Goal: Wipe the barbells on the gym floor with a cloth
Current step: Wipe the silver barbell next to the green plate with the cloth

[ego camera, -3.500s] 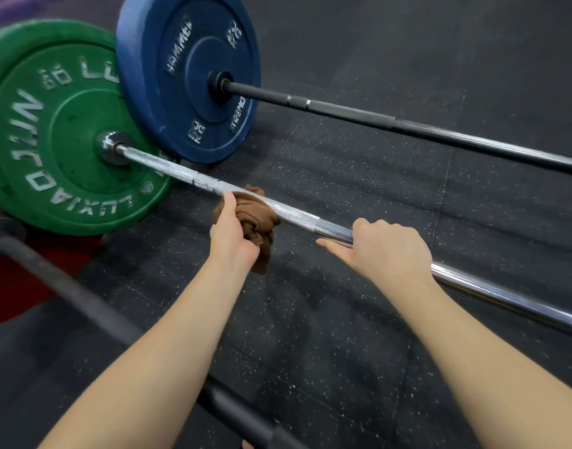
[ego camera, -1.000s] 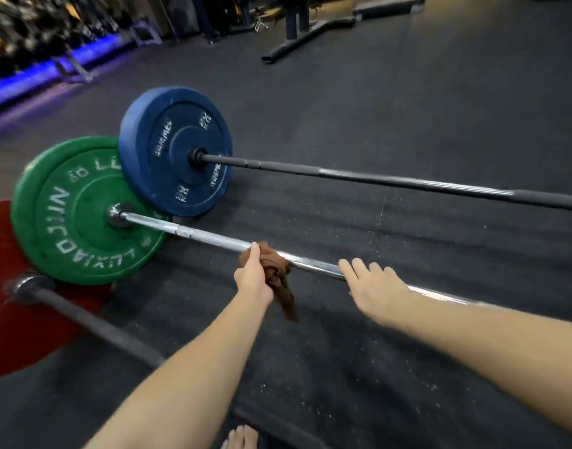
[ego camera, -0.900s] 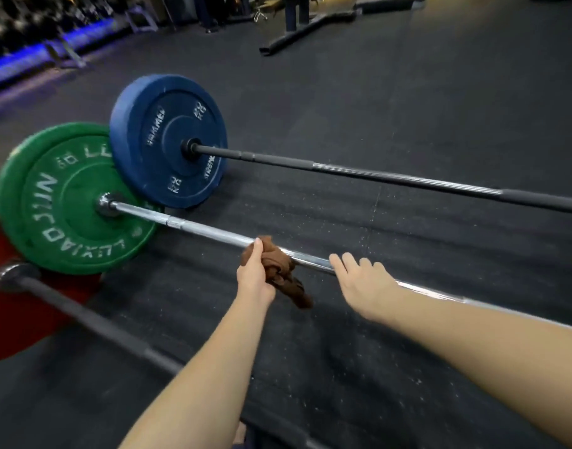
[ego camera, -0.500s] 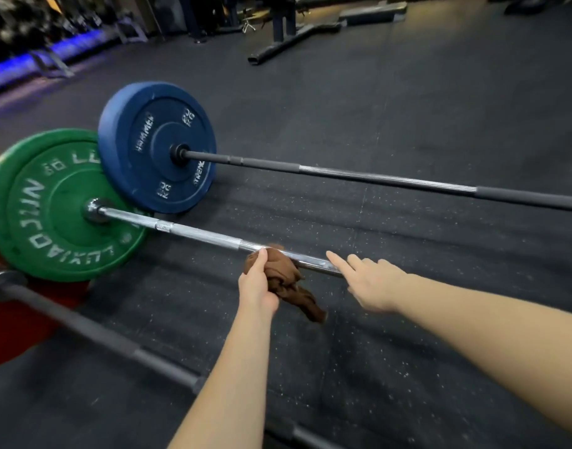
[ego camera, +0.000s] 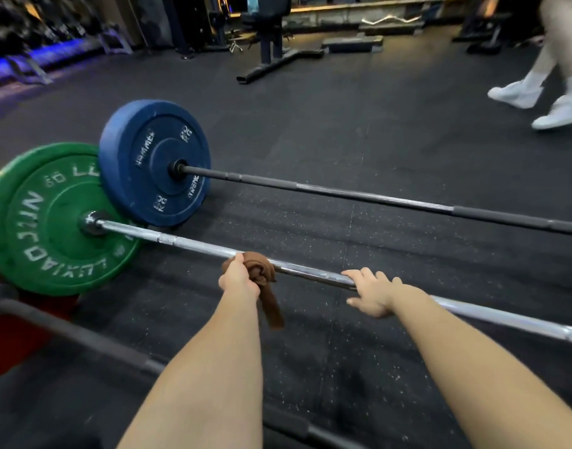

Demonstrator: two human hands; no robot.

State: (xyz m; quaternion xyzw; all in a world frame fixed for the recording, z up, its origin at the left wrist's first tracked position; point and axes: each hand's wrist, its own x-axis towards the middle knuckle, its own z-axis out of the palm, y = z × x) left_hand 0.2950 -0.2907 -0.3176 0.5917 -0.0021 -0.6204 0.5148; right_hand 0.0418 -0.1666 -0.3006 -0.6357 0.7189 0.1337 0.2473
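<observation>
The left hand (ego camera: 237,281) clenches a bunched brown cloth (ego camera: 262,270) around the chrome barbell (ego camera: 194,246), to the right of its green plate (ego camera: 51,222). One end of the cloth dangles toward the gym floor (ego camera: 310,124). Farther from the green plate, the right hand (ego camera: 372,293) rests on the same bar with its fingers loosely extended.

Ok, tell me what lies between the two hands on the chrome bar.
Only bare chrome bar, in the head view: left hand grips the brown cloth, right hand rests on the bar.
</observation>
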